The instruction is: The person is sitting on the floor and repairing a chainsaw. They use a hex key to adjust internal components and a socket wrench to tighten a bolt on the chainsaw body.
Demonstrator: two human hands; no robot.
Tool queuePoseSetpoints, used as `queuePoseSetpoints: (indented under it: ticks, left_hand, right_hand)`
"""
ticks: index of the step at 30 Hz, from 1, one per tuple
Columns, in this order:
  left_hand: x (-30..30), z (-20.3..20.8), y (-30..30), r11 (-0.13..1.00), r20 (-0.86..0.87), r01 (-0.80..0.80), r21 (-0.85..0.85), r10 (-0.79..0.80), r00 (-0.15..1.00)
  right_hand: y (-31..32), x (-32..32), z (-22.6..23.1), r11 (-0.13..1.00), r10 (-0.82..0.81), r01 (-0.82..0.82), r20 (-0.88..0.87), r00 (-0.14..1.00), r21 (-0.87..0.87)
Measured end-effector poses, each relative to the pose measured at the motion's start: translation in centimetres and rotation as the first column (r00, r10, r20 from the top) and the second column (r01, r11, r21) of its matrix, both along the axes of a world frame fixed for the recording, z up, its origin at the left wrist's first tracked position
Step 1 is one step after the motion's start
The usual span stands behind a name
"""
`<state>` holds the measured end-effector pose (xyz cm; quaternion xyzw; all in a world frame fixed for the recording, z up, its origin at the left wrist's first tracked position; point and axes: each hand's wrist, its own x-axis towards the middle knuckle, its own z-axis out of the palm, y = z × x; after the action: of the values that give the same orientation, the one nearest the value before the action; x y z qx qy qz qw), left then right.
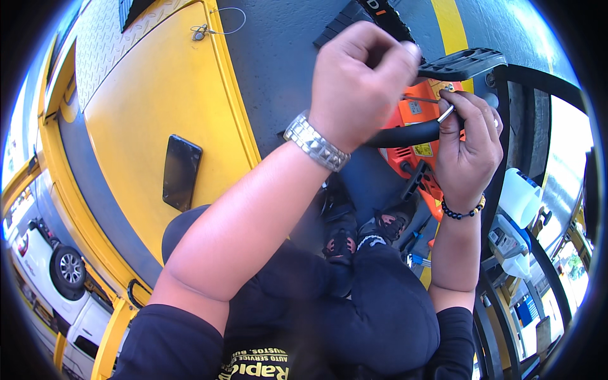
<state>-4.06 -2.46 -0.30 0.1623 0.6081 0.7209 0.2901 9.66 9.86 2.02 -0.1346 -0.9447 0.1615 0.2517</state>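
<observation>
An orange chainsaw (411,114) stands on the floor in front of me, its black bar (387,20) pointing away. The black front hand guard (465,62) and curved black handle (405,135) show between my hands. My left hand (358,85), with a steel watch on its wrist, is curled closed above the saw beside the bar. Whatever its fingers hold is hidden. My right hand (472,136) pinches a thin metal tool (446,114) over the saw body. A slim dark shaft (421,99) extends from those fingertips toward the left; its tip is hard to see.
At left is a yellow metal platform (133,107) with a black phone (182,172) on it. A black rack (532,82) stands at right, near a whitish plastic container (519,196). My shoes (342,244) are close below the saw. A yellow stripe (448,25) crosses the grey floor.
</observation>
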Motion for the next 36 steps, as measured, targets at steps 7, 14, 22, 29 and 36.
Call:
queuePoseSetpoints:
  ticks: [7,14,22,29,36]
  left_hand:
    - [0.4,0.5,-0.1,0.974,-0.719,0.186,-0.127,-0.219,0.660]
    - [-1.1,-0.2,0.0,0.961,-0.804,0.261,-0.092,-0.227,0.549]
    - [3.2,0.8,-0.1,0.997,-0.270,0.072,-0.027,-0.077,0.960]
    - [6.8,1.6,0.8,0.982,-0.019,-0.186,0.019,0.186,0.982]
    - [4.9,0.9,1.0,0.983,-0.799,-0.170,-0.068,0.048,0.599]
  right_hand:
    - [1.3,-0.1,-0.4,0.993,0.046,-0.042,0.033,0.998,-0.107]
    - [2.7,0.3,0.7,0.965,0.223,-0.196,0.143,0.964,-0.176]
    - [3.3,0.5,-0.5,0.950,0.222,-0.207,0.040,0.974,-0.234]
    - [2.8,0.4,-0.8,0.964,0.234,-0.227,0.037,0.972,-0.137]
    - [3.3,-0.1,1.3,0.909,0.341,-0.291,0.132,0.931,-0.297]
